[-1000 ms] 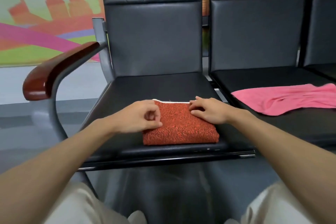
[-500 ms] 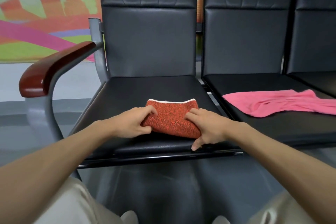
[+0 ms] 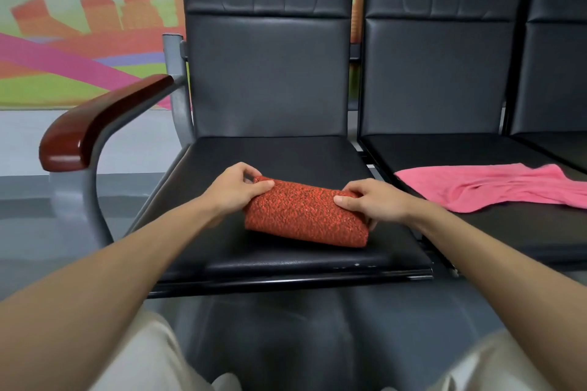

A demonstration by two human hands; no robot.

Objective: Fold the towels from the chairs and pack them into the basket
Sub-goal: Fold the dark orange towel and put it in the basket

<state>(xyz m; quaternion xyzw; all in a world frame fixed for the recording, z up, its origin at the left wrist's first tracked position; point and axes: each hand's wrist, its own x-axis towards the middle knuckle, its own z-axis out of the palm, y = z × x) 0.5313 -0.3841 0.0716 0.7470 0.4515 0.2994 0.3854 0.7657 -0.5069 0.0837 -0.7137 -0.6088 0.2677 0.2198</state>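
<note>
The folded orange-red nubbly towel sat between the hands on the black padded chair seat, left hand and right hand each pinching an end. Folding seemed finished; next, a level lift to the unseen basket.

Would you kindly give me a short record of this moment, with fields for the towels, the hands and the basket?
red towel: folded thick, on the seat of the chair with the armrest
left hand: grips the towel's left end
right hand: grips its right end
pink towel: unfolded, spread on the next seat
basket: not in view
</note>
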